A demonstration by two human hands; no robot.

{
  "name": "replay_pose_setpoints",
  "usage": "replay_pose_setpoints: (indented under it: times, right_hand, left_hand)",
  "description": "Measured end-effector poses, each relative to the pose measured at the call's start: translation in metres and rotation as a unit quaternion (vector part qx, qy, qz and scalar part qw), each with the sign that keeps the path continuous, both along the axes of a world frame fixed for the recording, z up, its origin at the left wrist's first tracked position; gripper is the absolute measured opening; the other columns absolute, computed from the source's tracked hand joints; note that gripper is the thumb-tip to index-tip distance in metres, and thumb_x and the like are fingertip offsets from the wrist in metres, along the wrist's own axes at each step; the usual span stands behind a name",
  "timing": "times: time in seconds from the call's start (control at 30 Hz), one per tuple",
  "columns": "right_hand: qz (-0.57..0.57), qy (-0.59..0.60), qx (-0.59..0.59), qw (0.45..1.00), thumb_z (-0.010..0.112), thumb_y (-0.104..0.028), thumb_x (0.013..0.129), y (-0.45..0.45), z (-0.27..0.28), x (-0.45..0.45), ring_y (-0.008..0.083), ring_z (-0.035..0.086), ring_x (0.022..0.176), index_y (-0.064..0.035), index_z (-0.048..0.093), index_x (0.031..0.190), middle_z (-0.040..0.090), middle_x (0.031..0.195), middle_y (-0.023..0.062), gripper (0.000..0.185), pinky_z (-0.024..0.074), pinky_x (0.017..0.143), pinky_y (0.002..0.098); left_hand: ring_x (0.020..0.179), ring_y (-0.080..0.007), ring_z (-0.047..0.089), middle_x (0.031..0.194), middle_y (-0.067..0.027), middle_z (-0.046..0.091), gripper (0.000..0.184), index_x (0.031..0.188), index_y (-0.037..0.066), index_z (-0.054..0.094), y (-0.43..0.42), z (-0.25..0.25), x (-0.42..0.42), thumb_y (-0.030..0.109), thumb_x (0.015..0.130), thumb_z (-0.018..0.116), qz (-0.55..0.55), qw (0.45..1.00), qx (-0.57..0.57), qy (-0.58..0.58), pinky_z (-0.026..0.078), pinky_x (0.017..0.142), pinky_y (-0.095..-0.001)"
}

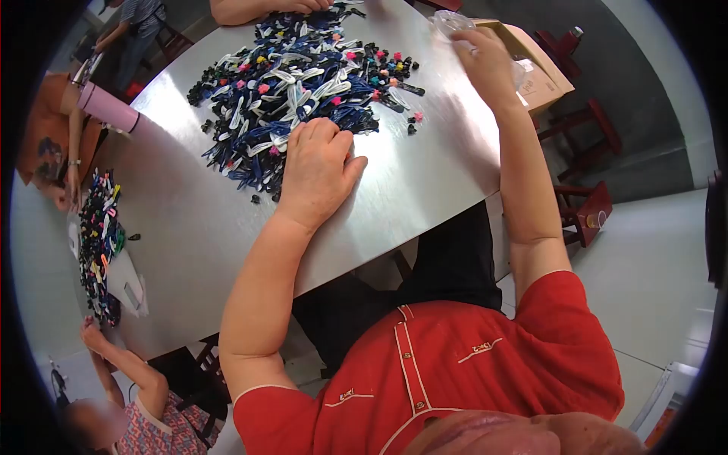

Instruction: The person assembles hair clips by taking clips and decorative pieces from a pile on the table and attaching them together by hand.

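Observation:
A heap of small hair clips and hair ties (299,83), in black, navy, white and bright colours, is spread over the metal table. My left hand (318,171) rests at the near edge of this heap, its fingers bent over the clips and its thumb apart. The fingertips are partly hidden, and no held piece shows. Further right, my right hand (487,64) is raised at the table's edge beside a cardboard box. Its fingers are closed on a crinkled clear plastic bag (449,23).
The cardboard box (542,83) stands open at the right rim of the metal table (425,178). A pink tumbler (108,108) and a second clip pile (98,243) are on the left, with other people's hands nearby. Another person's arm (250,9) rests at the far side. Red stools (588,136) stand behind.

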State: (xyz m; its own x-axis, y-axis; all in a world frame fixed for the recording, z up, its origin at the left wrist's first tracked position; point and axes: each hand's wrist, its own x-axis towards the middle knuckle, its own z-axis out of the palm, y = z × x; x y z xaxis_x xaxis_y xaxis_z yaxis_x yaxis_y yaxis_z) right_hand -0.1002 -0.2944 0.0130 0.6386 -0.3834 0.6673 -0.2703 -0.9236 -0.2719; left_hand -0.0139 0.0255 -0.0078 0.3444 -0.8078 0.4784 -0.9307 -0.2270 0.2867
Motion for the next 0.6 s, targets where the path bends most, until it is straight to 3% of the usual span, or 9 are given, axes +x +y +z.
replay_pose_setpoints:
  times: [0.03, 0.1, 0.3, 0.33, 0.47, 0.57, 0.6]
  right_hand:
    - [0.062, 0.037, 0.036, 0.997, 0.066, -0.016, 0.091, 0.011, 0.001, 0.012, 0.0302, 0.062, 0.109, -0.0098, 0.073, 0.107, 0.065, 0.12, 0.0097, 0.019, 0.0489, 0.094, 0.0385]
    - [0.116, 0.098, -0.025, 0.988, 0.066, -0.013, 0.088, 0.025, -0.003, 0.041, 0.0305, 0.062, 0.111, -0.0113, 0.073, 0.108, 0.066, 0.12, 0.0085, 0.021, 0.049, 0.095, 0.04]
    - [0.211, 0.189, -0.089, 0.955, 0.062, -0.005, 0.084, 0.022, -0.017, 0.112, 0.0305, 0.062, 0.112, -0.0137, 0.073, 0.11, 0.066, 0.121, 0.0072, 0.029, 0.0493, 0.097, 0.0414]
    - [0.222, 0.238, -0.057, 0.944, 0.061, -0.008, 0.085, 0.019, -0.016, 0.119, 0.0307, 0.063, 0.111, -0.0139, 0.073, 0.109, 0.066, 0.12, 0.0088, 0.028, 0.0499, 0.096, 0.0412]
    - [0.13, 0.314, -0.021, 0.94, 0.063, -0.013, 0.082, 0.022, -0.02, 0.13, 0.0307, 0.063, 0.11, -0.0141, 0.073, 0.108, 0.065, 0.122, 0.0111, 0.028, 0.0506, 0.094, 0.0401]
    - [0.093, 0.325, -0.036, 0.94, 0.065, -0.016, 0.08, 0.025, -0.008, 0.119, 0.031, 0.067, 0.103, -0.0124, 0.074, 0.104, 0.069, 0.112, 0.0134, 0.026, 0.0528, 0.089, 0.0396]
    - [0.087, 0.329, 0.007, 0.94, 0.065, -0.017, 0.08, 0.023, -0.008, 0.116, 0.0314, 0.068, 0.097, -0.0112, 0.074, 0.102, 0.07, 0.105, 0.0139, 0.024, 0.0536, 0.086, 0.0399]
  left_hand:
    - [0.101, -0.0286, 0.055, 0.091, -0.0095, 0.055, 0.021, 0.079, 0.007, 0.061, 0.0, -0.001, 0.0, 0.023, 0.078, 0.074, -0.002, 1.0, 0.0, -0.001, 0.039, 0.101, -0.045]
    - [0.101, -0.0289, 0.055, 0.091, -0.0098, 0.055, 0.021, 0.079, 0.006, 0.061, -0.001, -0.002, 0.001, 0.022, 0.078, 0.074, 0.0, 1.0, -0.004, -0.004, 0.039, 0.101, -0.0449]
    - [0.102, -0.029, 0.055, 0.091, -0.0102, 0.056, 0.022, 0.08, 0.006, 0.063, 0.001, 0.0, 0.002, 0.025, 0.078, 0.074, 0.005, 1.0, 0.01, 0.007, 0.039, 0.1, -0.0447]
    - [0.102, -0.0289, 0.055, 0.092, -0.0102, 0.056, 0.022, 0.08, 0.006, 0.063, 0.001, 0.0, 0.003, 0.025, 0.078, 0.074, 0.001, 1.0, 0.013, 0.005, 0.039, 0.1, -0.0445]
    - [0.102, -0.0287, 0.055, 0.092, -0.0101, 0.056, 0.022, 0.08, 0.006, 0.064, 0.002, -0.001, 0.004, 0.026, 0.078, 0.074, -0.003, 1.0, 0.012, 0.006, 0.039, 0.1, -0.0439]
    - [0.103, -0.0285, 0.055, 0.093, -0.0098, 0.056, 0.023, 0.079, 0.006, 0.063, 0.002, 0.0, 0.004, 0.026, 0.078, 0.075, 0.002, 1.0, 0.013, 0.009, 0.039, 0.1, -0.0438]
    - [0.103, -0.0285, 0.055, 0.093, -0.0098, 0.056, 0.023, 0.079, 0.006, 0.063, 0.003, -0.001, 0.004, 0.026, 0.078, 0.075, 0.002, 1.0, 0.012, 0.008, 0.039, 0.1, -0.0438]
